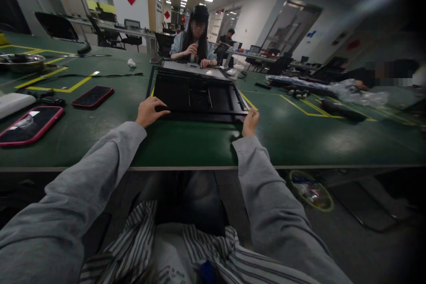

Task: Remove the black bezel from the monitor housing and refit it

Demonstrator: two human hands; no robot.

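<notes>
A wide black rectangular panel (171,93) with a raised rim and two upright ridges in its middle lies in front of me; it looks like the back shell of a monitor. My left hand (149,112) is closed at its near left corner, fingers bent over the edge. At the near right corner, my right hand (250,121) pinches the rim between thumb and fingers. The near edge seems lifted slightly off the green table (193,146). Just beyond lies a grey flat panel (189,69), in front of a person seated opposite.
Two red-cased phones (31,126) lie to the left, near a white object (15,104) and a metal bowl (21,62). The person opposite (196,37) holds a small tool. Clear plastic wrap (353,91) and a dark cylindrical item (342,110) are on the right.
</notes>
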